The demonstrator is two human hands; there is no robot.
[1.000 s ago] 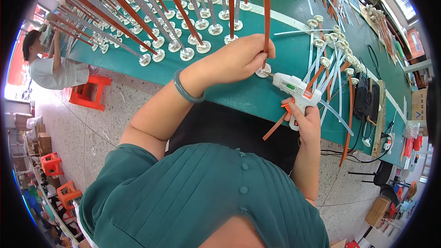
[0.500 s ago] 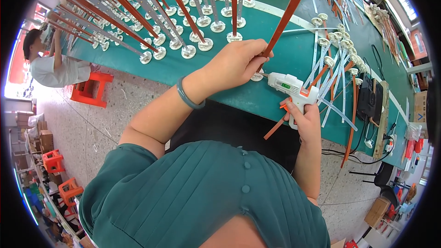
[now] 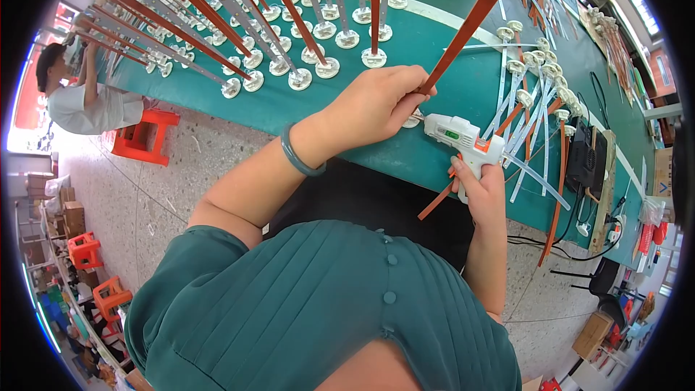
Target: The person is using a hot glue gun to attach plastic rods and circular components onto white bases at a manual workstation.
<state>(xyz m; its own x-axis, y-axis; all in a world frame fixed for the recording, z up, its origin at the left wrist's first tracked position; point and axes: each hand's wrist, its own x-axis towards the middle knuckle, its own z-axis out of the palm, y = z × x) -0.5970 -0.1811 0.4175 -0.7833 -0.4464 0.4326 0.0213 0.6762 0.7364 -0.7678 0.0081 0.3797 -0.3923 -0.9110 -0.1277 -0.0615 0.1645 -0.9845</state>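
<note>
My left hand [image 3: 380, 101] is closed around the lower part of a long reddish-brown strip [image 3: 470, 25], which rises away to the upper right. Under that hand a round white base [image 3: 411, 122] shows in part on the green table. Gripped by its handle, a white hot glue gun [image 3: 454, 131] with orange parts is in my right hand [image 3: 483, 192]. Its nozzle points left, right at the foot of the strip; whether it touches is hidden by my fingers. A clear glue stick [image 3: 539, 179] sticks out of the gun's back.
Many strips stand upright in white round bases [image 3: 300, 79] at the far left of the green table [image 3: 347, 130]. Loose strips with white bases [image 3: 525, 98] lie in a pile at right, beside a black device [image 3: 585, 159] and cables. A person [image 3: 79, 94] sits at far left near a red stool [image 3: 148, 137].
The strip's upper end has swung slightly to the right. Both hands and the glue gun have stayed nearly in place, and the view has shifted a little.
</note>
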